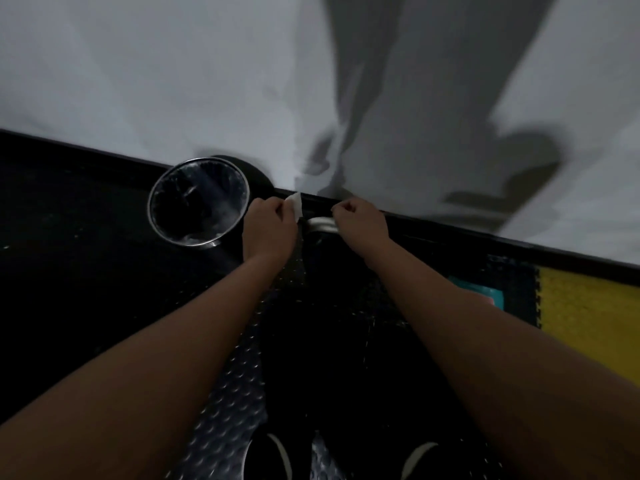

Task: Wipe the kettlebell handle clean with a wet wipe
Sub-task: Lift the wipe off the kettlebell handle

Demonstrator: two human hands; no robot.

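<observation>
A white wipe (294, 204) is pinched in the curled fingers of the left hand (268, 225), just left of the pale kettlebell handle (322, 225). The handle is gripped at its right end by the right hand (360, 221), fingers curled round it. The kettlebell stands on the dark floor mat (225, 375) at its far edge, against the white wall (173, 81). A lined bin (199, 202) is seen beside the left hand.
</observation>
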